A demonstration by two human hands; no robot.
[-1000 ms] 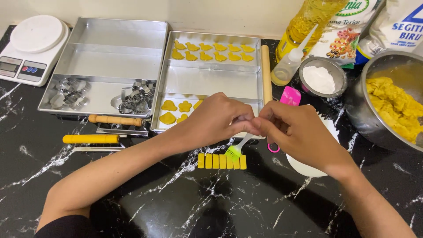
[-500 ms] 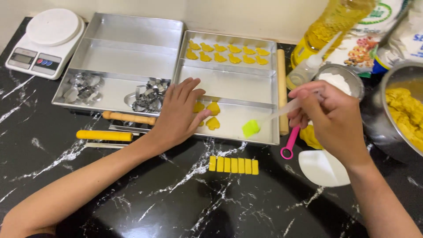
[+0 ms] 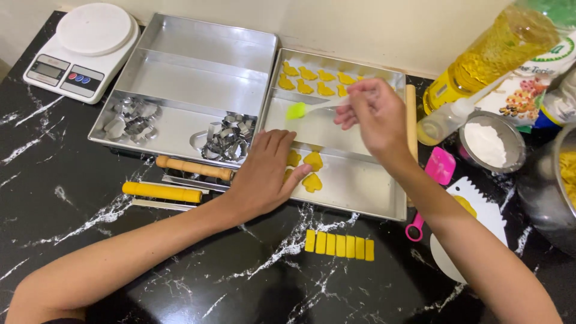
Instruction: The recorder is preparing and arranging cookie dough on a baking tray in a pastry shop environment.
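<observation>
- My left hand lay spread, palm down, over the near-left corner of the right baking tray, fingertips touching the shaped yellow dough pieces there; I judged it was steadying the tray or the pieces.
- My right hand pinched the pale handle of a green-tipped brush between thumb and fingers (the other fingers fanned loosely), holding it low over the tray's middle with the tip pointing left, near the back row of dough shapes.
- That tray held dough at its back edge and near-left corner only; the bare metal between gave the brush room to travel.
- The left tray touched it edge to edge, carrying two heaps of metal cutters, so there was no gap on that side.
- A wooden rolling pin and a yellow-handled tool lay just in front of the left tray, close beside my left wrist.
- A row of cut yellow dough strips sat on the black marble surface, just in front of the right tray, between my forearms.
- To the right, the space was crowded: an oil bottle, a bowl of white powder, a pink scoop and a white scraper stood close together, near my right forearm.
- A kitchen scale stood well apart at the far left.
</observation>
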